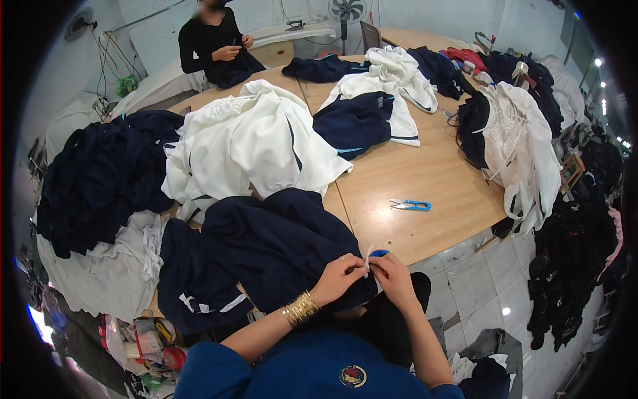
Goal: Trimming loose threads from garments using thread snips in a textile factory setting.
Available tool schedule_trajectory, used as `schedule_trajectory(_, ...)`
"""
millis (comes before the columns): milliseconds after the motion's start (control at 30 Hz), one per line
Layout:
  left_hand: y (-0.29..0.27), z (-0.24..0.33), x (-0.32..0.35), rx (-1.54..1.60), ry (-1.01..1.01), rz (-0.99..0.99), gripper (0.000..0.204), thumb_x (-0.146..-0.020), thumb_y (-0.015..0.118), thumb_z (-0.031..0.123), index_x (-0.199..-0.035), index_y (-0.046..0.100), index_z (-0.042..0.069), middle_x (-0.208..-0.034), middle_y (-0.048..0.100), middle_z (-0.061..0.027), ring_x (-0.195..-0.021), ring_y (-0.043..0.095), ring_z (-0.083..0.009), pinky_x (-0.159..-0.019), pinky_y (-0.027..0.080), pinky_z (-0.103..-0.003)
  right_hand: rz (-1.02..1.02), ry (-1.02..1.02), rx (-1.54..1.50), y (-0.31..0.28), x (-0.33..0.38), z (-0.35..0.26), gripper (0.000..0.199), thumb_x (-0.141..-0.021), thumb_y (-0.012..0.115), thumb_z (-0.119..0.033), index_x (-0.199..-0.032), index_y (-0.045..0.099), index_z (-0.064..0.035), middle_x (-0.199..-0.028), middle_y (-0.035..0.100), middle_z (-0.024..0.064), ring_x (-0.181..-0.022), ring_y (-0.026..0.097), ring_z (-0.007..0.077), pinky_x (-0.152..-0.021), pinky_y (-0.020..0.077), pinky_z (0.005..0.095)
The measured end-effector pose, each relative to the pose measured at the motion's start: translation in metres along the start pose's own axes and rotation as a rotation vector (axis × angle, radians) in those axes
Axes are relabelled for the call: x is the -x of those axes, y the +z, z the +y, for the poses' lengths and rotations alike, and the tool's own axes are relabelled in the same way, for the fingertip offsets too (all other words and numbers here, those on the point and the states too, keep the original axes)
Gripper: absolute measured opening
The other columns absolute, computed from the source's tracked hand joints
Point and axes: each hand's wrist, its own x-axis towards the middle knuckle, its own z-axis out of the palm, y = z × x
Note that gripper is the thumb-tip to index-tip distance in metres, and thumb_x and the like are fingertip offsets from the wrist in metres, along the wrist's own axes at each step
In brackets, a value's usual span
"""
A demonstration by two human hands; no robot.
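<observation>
My left hand (340, 274), a gold bracelet at its wrist, is closed in a pinch on a narrow white strip (369, 253). Close beside it, my right hand (393, 278) is closed with its fingertips on the same strip. A small blue piece (379, 253) shows at the right fingers; its kind is mostly hidden. Under and left of my hands, a dark navy garment (279, 229) hangs over the table's near edge. Blue-handled thread snips (411, 205) lie on the wooden table (438, 179), beyond my right hand.
White garments (246, 146) are heaped behind the navy one, with a navy pile (106, 179) at left. More white clothing (518, 146) stands heaped at the right edge. Across the table is a person in black (216, 46). Below left sits a bin of supplies (149, 342).
</observation>
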Motion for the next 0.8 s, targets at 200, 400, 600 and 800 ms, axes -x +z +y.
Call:
schedule_trajectory(200,-0.008,0.017,0.003,-0.394,0.299,0.041,0.015,-0.086,0.059,0.017,-0.092,0.061,0.002,-0.073,0.053,-0.0037,-0.06,0.055,-0.0138,-0.055,0.045,-0.028,-0.161,-0.008,-0.014,-0.002,0.002,0.002,0.014,-0.075,0.063,-0.002,-0.089,0.062,-0.0059,-0.078,0.056,0.0096,-0.069,0.058,0.0247,-0.059,0.0462,0.0306)
schedule_trajectory(400,-0.019,0.004,-0.005,0.298,-0.37,-0.217,0.018,-0.087,0.059,0.017,-0.091,0.061,0.0,-0.066,0.058,-0.0041,-0.046,0.052,-0.0077,-0.041,0.042,-0.023,0.19,-0.424,0.195,0.008,0.003,-0.008,0.014,-0.069,0.065,-0.001,-0.081,0.059,-0.0046,-0.082,0.06,0.0079,-0.07,0.059,0.0235,-0.06,0.0487,0.0308)
schedule_trajectory(600,-0.011,0.021,0.005,-0.407,0.219,0.002,0.013,-0.086,0.058,0.013,-0.089,0.061,0.001,-0.077,0.06,-0.011,-0.065,0.061,-0.0248,-0.057,0.048,-0.031,0.066,-0.314,0.025,0.011,0.006,-0.003,0.011,-0.069,0.064,0.0,-0.077,0.056,-0.003,-0.079,0.061,0.009,-0.069,0.059,0.0244,-0.06,0.0483,0.0308)
schedule_trajectory(800,-0.005,0.019,0.003,-0.501,0.417,0.109,0.013,-0.086,0.057,0.012,-0.093,0.061,0.001,-0.075,0.059,-0.0083,-0.062,0.06,-0.0174,-0.057,0.048,-0.028,0.157,-0.084,0.017,0.018,0.007,-0.003,0.012,-0.072,0.063,0.001,-0.082,0.057,-0.0025,-0.078,0.057,0.0103,-0.067,0.057,0.0234,-0.059,0.0465,0.0299)
